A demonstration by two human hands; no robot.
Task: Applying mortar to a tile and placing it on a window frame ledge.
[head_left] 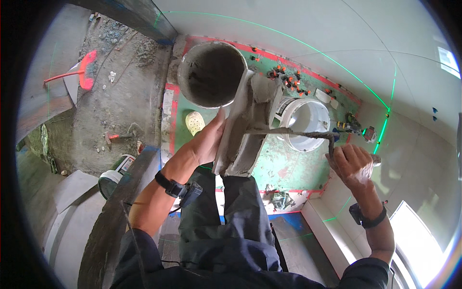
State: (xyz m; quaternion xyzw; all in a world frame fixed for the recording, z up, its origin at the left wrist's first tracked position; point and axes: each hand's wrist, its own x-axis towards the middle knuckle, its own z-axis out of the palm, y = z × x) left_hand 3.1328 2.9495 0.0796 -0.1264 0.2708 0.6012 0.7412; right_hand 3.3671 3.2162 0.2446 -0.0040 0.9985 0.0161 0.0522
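Observation:
My left hand [210, 137] is closed on the left edge of a grey, mortar-smeared piece with raised ridges [240, 132], held tilted in front of my legs. Whether it is a tile or another board I cannot tell. My right hand [353, 166] is wrapped round the handle of a trowel [301, 133]. Its narrow blade, coated in mortar, points left and its tip meets the ridged piece. Just beyond my left hand stands a mortar-lined bucket [211, 74], its right rim partly hidden by the piece. A white bucket [308, 120] stands beneath the trowel blade.
Several black-and-orange tile levelling clips [291, 82] lie on the green floor [288, 166] along the far wall. A power tool [353, 129] sits by the right wall. Green laser lines cross the walls. A dark wooden beam [120, 216] runs at my left, with another bucket [113, 178] beside it.

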